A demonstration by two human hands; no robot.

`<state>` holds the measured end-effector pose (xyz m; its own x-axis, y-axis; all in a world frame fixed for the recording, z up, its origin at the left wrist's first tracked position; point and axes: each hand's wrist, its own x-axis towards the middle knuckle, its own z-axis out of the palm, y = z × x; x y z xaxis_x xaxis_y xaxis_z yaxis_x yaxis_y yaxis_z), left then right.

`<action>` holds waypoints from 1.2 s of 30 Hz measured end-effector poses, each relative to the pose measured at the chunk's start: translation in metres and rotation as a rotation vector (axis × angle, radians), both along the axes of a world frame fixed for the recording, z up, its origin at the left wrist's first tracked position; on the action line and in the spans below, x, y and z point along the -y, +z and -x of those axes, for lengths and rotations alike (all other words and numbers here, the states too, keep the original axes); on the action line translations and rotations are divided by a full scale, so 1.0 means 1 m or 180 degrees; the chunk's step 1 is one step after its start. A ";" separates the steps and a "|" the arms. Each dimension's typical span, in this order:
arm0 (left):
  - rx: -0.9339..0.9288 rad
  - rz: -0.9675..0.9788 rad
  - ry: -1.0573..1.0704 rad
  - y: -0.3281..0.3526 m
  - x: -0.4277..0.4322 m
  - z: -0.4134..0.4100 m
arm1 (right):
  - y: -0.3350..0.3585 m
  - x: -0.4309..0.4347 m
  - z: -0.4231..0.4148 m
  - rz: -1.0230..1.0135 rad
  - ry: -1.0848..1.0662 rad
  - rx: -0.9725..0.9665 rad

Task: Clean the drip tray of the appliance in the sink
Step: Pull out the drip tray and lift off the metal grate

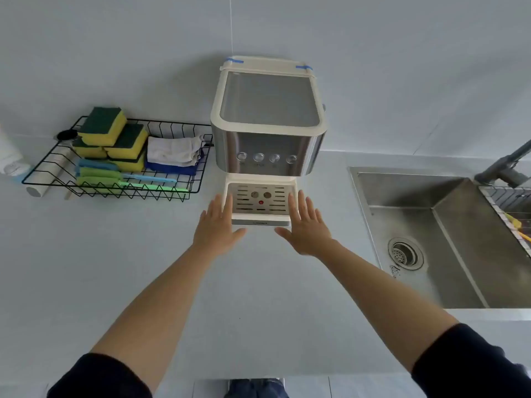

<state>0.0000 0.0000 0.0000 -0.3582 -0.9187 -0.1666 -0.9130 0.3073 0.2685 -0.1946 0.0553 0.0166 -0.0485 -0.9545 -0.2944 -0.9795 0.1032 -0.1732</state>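
Observation:
A cream and steel coffee appliance (pixel 267 122) stands on the pale counter against the wall. Its drip tray (pixel 261 201), cream with a slotted metal grate and a red dot, sits in the base at the front. My left hand (pixel 219 225) lies flat with straight fingers at the tray's left edge. My right hand (pixel 306 224) mirrors it at the tray's right edge, fingers straight, thumb pointing inward. Neither hand holds anything. A steel sink (pixel 448 237) with a round drain lies to the right.
A black wire basket (pixel 51 156) at the left holds yellow-green sponges (pixel 112 133), folded cloths (pixel 172 153) and brushes. A grey tap (pixel 505 165) stands over the sink's far corner, and a wire rack (pixel 508 196) sits inside the sink's right side.

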 end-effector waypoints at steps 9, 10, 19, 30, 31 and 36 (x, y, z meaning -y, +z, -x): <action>-0.0545 -0.0749 0.0362 -0.015 0.038 0.012 | -0.028 0.040 0.002 -0.0021 -0.0262 0.0556; -0.0567 -0.0786 0.0359 -0.016 0.041 0.014 | -0.030 0.044 0.002 -0.0010 -0.0286 0.0595; -0.0697 -0.0664 0.0443 -0.035 0.058 0.023 | -0.044 0.069 0.006 -0.0046 -0.0612 0.0946; -0.0850 -0.0730 0.0588 -0.038 0.066 0.020 | -0.058 0.076 0.008 0.0131 -0.1047 0.1283; -0.0882 -0.0722 0.0602 -0.038 0.065 0.019 | -0.059 0.077 0.008 0.0169 -0.1076 0.1326; -0.0959 -0.0647 0.0599 -0.033 0.053 0.015 | -0.059 0.065 0.007 0.0268 -0.1084 0.1419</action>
